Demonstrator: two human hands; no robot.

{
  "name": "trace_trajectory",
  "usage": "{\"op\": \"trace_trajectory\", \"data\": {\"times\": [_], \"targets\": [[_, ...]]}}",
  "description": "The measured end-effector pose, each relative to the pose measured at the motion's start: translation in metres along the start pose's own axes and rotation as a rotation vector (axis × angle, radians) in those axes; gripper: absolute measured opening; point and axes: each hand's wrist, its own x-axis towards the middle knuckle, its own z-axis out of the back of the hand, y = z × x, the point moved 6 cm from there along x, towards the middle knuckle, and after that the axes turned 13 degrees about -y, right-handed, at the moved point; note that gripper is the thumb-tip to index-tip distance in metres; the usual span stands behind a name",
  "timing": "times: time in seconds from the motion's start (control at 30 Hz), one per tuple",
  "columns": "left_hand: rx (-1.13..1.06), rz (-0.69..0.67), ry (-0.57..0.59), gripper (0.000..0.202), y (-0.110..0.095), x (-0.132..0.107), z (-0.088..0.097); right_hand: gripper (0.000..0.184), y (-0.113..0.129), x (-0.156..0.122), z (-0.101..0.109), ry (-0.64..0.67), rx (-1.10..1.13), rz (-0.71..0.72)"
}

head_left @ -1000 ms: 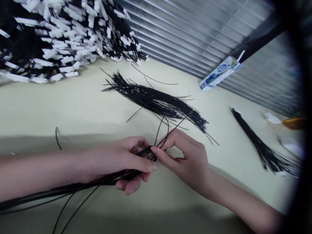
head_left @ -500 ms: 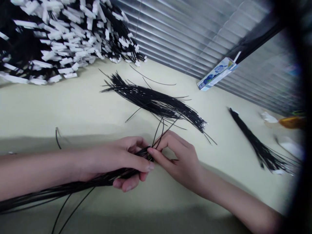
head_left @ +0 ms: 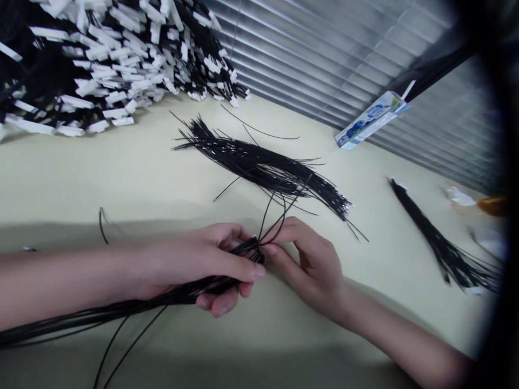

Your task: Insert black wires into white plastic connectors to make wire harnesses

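Note:
My left hand (head_left: 203, 267) is closed around a bundle of thin black wires (head_left: 121, 310) that trails off to the lower left. My right hand (head_left: 310, 265) touches the bundle's end, pinching a few wire strands (head_left: 275, 213) that arc up toward a loose pile of black wires (head_left: 263, 167) on the pale table (head_left: 141, 173). Both hands meet just in front of that pile.
A big heap of black wires with white tags (head_left: 101, 54) fills the far left. Another black wire bundle (head_left: 438, 243) lies at the right. A small blue-and-white carton (head_left: 371, 120) leans by the window blinds (head_left: 324, 54). A single curved wire (head_left: 102, 227) lies at the left.
My right hand's fingertips have shifted slightly against the bundle's end, and the pinched strands bend a little differently. The left hand keeps its hold.

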Motion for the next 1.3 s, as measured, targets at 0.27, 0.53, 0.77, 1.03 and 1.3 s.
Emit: {"op": "trace_trajectory", "data": {"times": [0.27, 0.53, 0.77, 1.03, 1.3], "targets": [[0.023, -0.017, -0.027, 0.015, -0.003, -0.003, -0.001, 0.018, -0.004, -0.001, 0.005, -0.080, 0.008, -0.069], [0.038, -0.021, -0.013, 0.012, -0.003, -0.002, -0.002, 0.010, -0.015, -0.003, 0.000, -0.030, -0.004, -0.245], [0.045, -0.049, -0.029, 0.016, 0.001, 0.002, 0.000, 0.010, -0.015, 0.000, 0.000, -0.010, -0.017, -0.211], [0.008, -0.053, 0.012, 0.014, 0.001, -0.001, -0.002, 0.023, 0.000, -0.001, 0.002, -0.069, -0.002, 0.003], [0.011, -0.070, 0.035, 0.018, -0.001, -0.002, -0.003, 0.033, 0.005, -0.002, 0.004, -0.093, 0.005, 0.053]]}}
